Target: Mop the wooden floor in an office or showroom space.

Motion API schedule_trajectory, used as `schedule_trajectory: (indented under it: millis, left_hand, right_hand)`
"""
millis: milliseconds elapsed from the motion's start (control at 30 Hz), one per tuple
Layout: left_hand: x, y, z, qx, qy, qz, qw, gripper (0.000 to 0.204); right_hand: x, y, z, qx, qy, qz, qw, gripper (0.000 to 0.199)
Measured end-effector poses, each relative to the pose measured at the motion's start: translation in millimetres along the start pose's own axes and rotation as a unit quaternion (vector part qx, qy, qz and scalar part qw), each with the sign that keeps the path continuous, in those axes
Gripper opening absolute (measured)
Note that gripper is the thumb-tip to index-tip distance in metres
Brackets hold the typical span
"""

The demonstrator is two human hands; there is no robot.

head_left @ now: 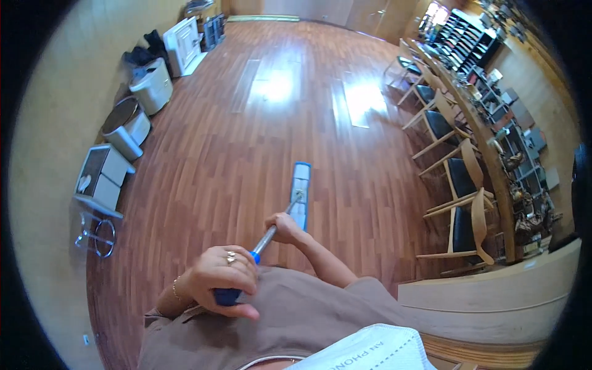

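Observation:
A flat floor mop (300,179) with a pale, blue-edged head lies on the wooden floor ahead of me. Its metal pole slants back toward my body and ends in a dark blue grip. My left hand (225,274), wearing rings and a bracelet, is closed around that grip near my waist. Lower down the pole, my right hand (285,227) is wrapped round the metal shaft, close to the mop head. The near end of the head is partly hidden behind my right hand and wrist.
Along the left wall stand a small cabinet (102,179), a round-topped white bin (127,126) and a white container (151,86). Wooden chairs (462,176) with dark seats line a long cluttered counter (493,166) on the right. Glare shines on the reddish wood floor (203,135).

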State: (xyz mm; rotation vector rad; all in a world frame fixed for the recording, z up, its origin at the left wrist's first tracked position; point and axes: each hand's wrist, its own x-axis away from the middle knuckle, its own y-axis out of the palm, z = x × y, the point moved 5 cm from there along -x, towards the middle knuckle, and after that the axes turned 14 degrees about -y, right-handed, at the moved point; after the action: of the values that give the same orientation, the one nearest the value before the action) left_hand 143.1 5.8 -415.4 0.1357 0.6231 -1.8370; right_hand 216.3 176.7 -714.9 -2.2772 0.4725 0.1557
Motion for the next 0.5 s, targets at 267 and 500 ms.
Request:
schedule_trajectory:
  millis: [267, 500]
  left_hand:
    - [-94, 79, -47, 0.048, 0.074, -0.170, 0.981, 0.030]
    - [-128, 142, -75, 0.135, 0.070, -0.259, 0.954, 0.028]
  right_hand:
    - [202, -57, 117, -0.171, 0.202, 0.223, 0.938, 0.016]
    - [296, -97, 79, -0.068, 0.324, 0.283, 0.900, 0.011]
